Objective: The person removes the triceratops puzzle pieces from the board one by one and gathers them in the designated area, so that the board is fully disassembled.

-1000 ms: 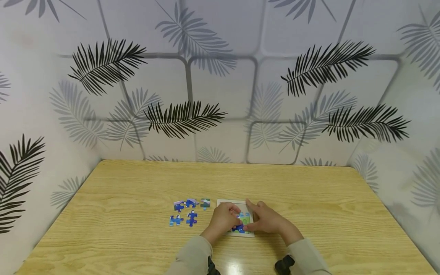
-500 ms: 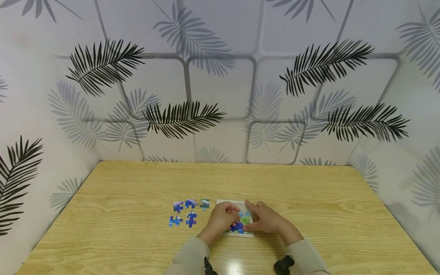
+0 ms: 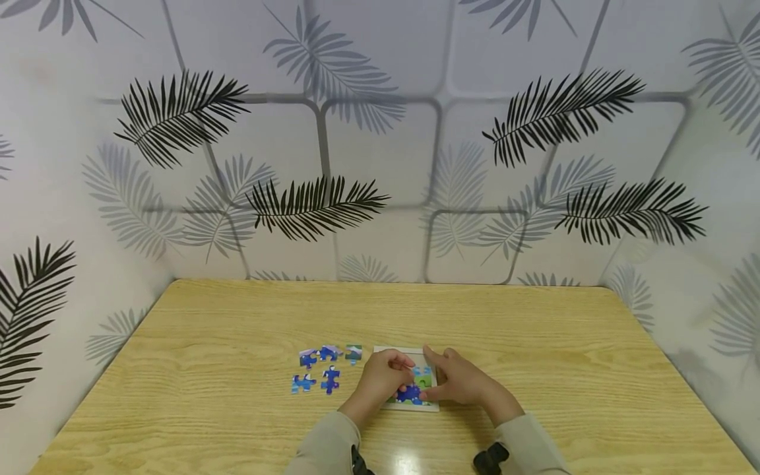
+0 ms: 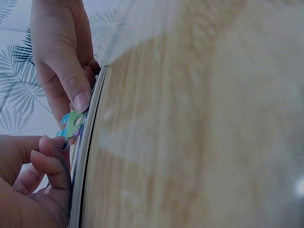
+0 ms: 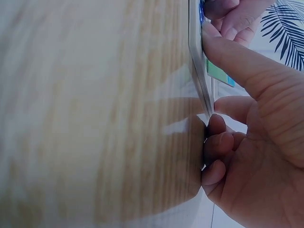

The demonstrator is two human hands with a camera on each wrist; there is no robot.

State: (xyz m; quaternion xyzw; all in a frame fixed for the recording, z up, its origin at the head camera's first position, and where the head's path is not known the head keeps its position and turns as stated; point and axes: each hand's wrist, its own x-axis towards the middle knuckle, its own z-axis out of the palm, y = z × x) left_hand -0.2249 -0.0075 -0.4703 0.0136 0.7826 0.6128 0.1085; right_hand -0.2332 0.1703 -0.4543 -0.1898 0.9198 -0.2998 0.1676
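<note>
A shallow white puzzle tray point(image 3: 406, 348) lies on the table, with blue and green jigsaw pieces point(image 3: 410, 394) in its lower part. My left hand point(image 3: 382, 379) reaches over the tray's left side. In the left wrist view its fingertips pinch the edge of a green and light-blue puzzle piece point(image 4: 71, 124), which stands tilted up from the tray. My right hand point(image 3: 466, 379) holds the tray's right side, its thumb point(image 5: 228, 52) on the near corner area and its other fingers along the outer edge. The left hand hides the tray's left part.
Several loose puzzle pieces point(image 3: 330, 379) lie left of the tray, mostly blue, one of them a green and grey piece point(image 3: 353, 353). The wooden table point(image 3: 237, 323) ends at a leaf-patterned wall point(image 3: 380, 244) behind.
My left fingers have drawn slightly leftward over the tray, showing more of the blue pieces. The right hand and the loose pieces look unmoved.
</note>
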